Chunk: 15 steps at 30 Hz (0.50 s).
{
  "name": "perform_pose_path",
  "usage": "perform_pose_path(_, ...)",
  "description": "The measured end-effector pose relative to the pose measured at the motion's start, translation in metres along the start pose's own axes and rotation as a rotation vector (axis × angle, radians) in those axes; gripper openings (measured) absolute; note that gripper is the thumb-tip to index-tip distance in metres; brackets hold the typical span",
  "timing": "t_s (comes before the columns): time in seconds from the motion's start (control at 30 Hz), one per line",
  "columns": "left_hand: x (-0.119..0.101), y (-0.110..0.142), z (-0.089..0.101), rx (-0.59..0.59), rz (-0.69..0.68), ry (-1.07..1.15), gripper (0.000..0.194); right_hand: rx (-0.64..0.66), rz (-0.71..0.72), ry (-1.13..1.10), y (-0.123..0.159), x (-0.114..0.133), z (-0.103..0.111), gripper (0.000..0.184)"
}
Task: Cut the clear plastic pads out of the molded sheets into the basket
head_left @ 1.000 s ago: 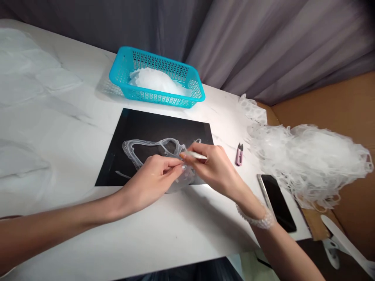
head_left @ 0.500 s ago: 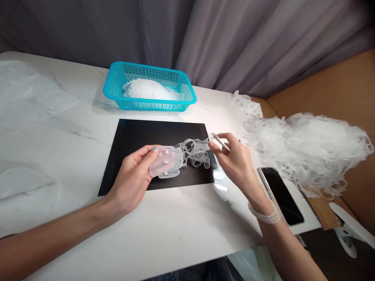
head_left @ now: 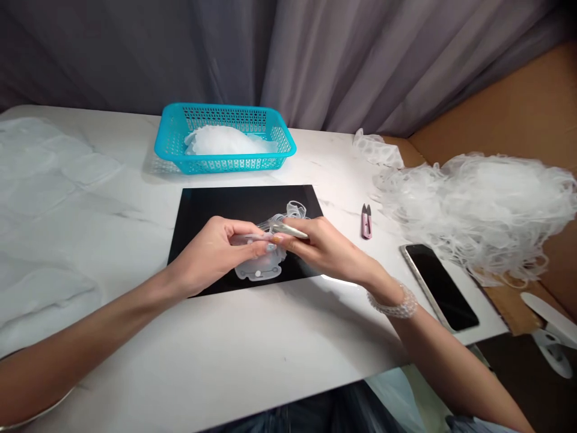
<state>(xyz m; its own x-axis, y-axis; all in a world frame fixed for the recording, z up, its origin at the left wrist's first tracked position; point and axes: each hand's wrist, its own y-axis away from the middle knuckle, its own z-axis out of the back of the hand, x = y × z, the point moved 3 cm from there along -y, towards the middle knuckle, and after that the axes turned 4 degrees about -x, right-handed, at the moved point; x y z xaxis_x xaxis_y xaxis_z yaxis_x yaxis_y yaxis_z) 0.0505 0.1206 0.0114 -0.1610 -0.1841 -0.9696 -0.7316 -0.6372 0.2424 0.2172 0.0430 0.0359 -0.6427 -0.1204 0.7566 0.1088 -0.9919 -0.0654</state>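
Note:
Over the black mat (head_left: pixel 211 204), my left hand (head_left: pixel 210 252) pinches a translucent silicone pad (head_left: pixel 261 267) with small white studs between thumb and fingers. My right hand (head_left: pixel 331 249) is closed around pale tweezers (head_left: pixel 291 231), its fingertips meeting the pad's upper edge beside my left thumb. Thin, clear scrap strips (head_left: pixel 296 210) curl up behind the right fingers. The tweezers' tips and the spot where both hands meet are partly hidden by the fingers.
A blue basket (head_left: pixel 225 163) behind the mat holds white, translucent pieces. To the right lie pink thread snips (head_left: pixel 366 222), a phone (head_left: pixel 439 288) and a large heap of clear scrap strips (head_left: pixel 487 210). Translucent sheets (head_left: pixel 36 162) cover the table's left side.
The right hand first pulled the scrap strips away to the right, stretching them from the pad. Now it is back at the pad's edge, and the left hand has tilted the pad.

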Motion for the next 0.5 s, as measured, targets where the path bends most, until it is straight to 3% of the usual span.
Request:
perform_pose_path(0.2,-0.010,-0.001,0.011,-0.314,-0.091,0.233,0.019,-0.085,-0.094,0.023,0.027,-0.038,0.018,0.040)
perform_pose_path(0.3,-0.011,0.000,0.015,-0.283,-0.067,0.357,0.018,-0.211,-0.231,0.119,0.043,-0.061,0.036,0.035)
perform_pose_path(0.37,-0.011,0.002,0.014,-0.227,-0.026,0.401,0.018,-0.375,-0.342,0.196,0.048,-0.063,0.046,0.025)
perform_pose_path(0.43,-0.011,0.005,0.010,-0.170,0.015,0.443,0.018,-0.550,-0.413,0.216,0.048,-0.051,0.050,0.028)
perform_pose_path(0.5,-0.012,0.008,0.005,-0.129,0.051,0.496,0.018,-0.577,-0.414,0.102,0.043,-0.030,0.042,0.030)
